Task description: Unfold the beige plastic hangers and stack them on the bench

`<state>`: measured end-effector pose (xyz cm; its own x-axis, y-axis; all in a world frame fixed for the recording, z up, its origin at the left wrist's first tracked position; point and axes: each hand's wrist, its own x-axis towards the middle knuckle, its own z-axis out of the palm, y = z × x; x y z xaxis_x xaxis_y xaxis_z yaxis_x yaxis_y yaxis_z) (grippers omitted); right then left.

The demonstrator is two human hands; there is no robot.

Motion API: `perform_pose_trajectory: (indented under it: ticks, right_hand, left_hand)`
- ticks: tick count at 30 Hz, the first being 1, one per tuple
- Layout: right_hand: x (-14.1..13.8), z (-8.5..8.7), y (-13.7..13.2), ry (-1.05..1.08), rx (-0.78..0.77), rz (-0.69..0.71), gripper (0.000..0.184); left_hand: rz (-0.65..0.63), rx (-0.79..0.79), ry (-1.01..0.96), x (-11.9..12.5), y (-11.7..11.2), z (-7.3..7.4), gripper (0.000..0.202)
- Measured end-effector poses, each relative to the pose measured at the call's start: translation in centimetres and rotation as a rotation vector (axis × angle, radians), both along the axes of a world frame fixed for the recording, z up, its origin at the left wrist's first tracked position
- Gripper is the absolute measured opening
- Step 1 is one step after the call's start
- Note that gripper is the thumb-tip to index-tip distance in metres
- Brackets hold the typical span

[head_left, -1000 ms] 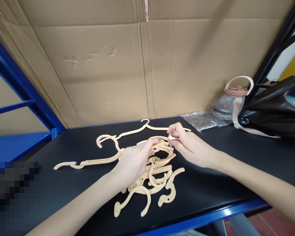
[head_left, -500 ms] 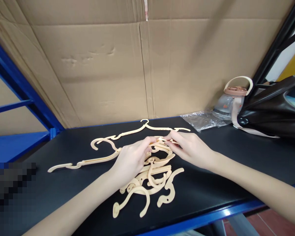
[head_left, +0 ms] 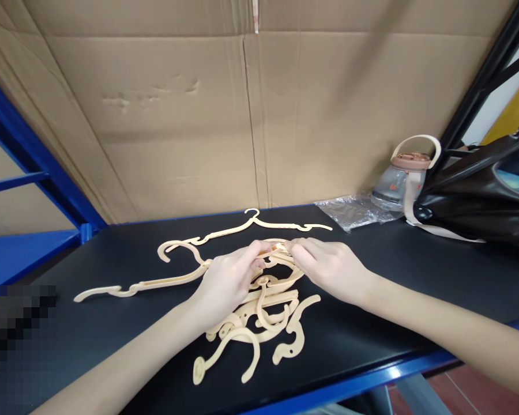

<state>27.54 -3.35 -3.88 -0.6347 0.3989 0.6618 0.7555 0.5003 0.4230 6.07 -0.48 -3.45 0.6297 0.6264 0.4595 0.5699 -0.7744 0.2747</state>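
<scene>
A cream plastic folding clothes hanger [head_left: 168, 282] is gripped between my hands, its hook and one long arm sticking out to the left. My left hand [head_left: 231, 279] is closed round its middle. Fingers of my right hand [head_left: 331, 268] pinch the hanger's other end, which they partly cover. Beneath both hands lies a heap of cream hanger parts [head_left: 281, 283]. Nearer the front edge are a loose hook [head_left: 256, 360] and a loose curved arm end [head_left: 297, 340]. Behind my hands a spread-out hanger [head_left: 229, 232] rests on the black table [head_left: 398, 282].
A cardboard wall [head_left: 177, 127] closes off the back. Toward the back right are a clear plastic bag [head_left: 354, 212], a strapped water bottle [head_left: 400, 181] and a black bag [head_left: 467, 196]. A blue metal frame [head_left: 38, 155] stands on the left.
My right hand has turned slightly, and its fingers have closed in over the hanger's end, nearer my left hand. The view has shifted a little; the loose parts lie as before.
</scene>
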Motion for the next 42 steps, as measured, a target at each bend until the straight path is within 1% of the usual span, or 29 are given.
perform_pose_trajectory:
  ticks: [2,4,6,12,16,18,22,25,28,30,34,39,42]
  right_hand:
    - [0.0,0.0,-0.1,-0.039,0.01,0.006,0.022]
    - [0.0,0.0,-0.1,-0.071,-0.025,0.017,0.025]
    - [0.0,0.0,-0.1,-0.097,-0.09,0.027,0.026]
    - [0.4,0.3,0.0,-0.167,-0.292,0.038,0.021]
    - [0.8,0.7,0.4,-0.091,-0.519,0.054,0.01]
    - [1.0,1.0,0.6,-0.027,-0.593,0.077,0.014]
    - [1.2,1.8,1.0,0.076,-0.689,0.105,0.017]
    - [1.1,2.0,1.0,0.122,-0.707,0.075,0.015]
    - [0.9,1.8,1.0,0.134,-0.69,0.039,0.015]
    - [0.9,1.6,1.0,0.122,-0.644,0.023,0.017]
    - [0.8,1.5,0.8,0.055,-0.524,0.011,0.023]
    - [0.3,1.6,0.1,-0.053,-0.354,-0.008,0.023]
    - [0.1,1.5,0.0,-0.052,-0.362,-0.003,0.02]
  left_hand:
    - [-0.015,-0.001,0.003,0.0,0.1,-0.2,0.023]
    - [-0.02,0.004,0.021,-0.1,0.3,-0.4,0.025]
    - [-0.024,0.019,0.043,-0.1,0.5,-0.6,0.027]
    - [-0.086,0.07,0.122,-0.1,0.8,-1.2,0.034]
    - [-0.129,0.161,0.178,-0.3,0.9,-1.5,0.03]
    - [-0.138,0.193,0.196,-0.4,1.0,-1.5,0.027]
    - [-0.143,0.189,0.195,-0.5,1.2,-1.1,0.025]
    - [-0.149,0.154,0.188,-0.6,1.3,-0.5,0.027]
    - [-0.118,0.109,0.174,-0.7,1.1,-0.2,0.028]
    - [-0.111,0.094,0.17,-0.7,1.0,-0.1,0.027]
    - [-0.139,0.098,0.156,-0.6,0.8,-0.1,0.027]
    - [-0.14,0.08,0.133,-0.5,0.7,-0.1,0.025]
    - [-0.153,0.085,0.131,-0.3,0.5,0.0,0.029]
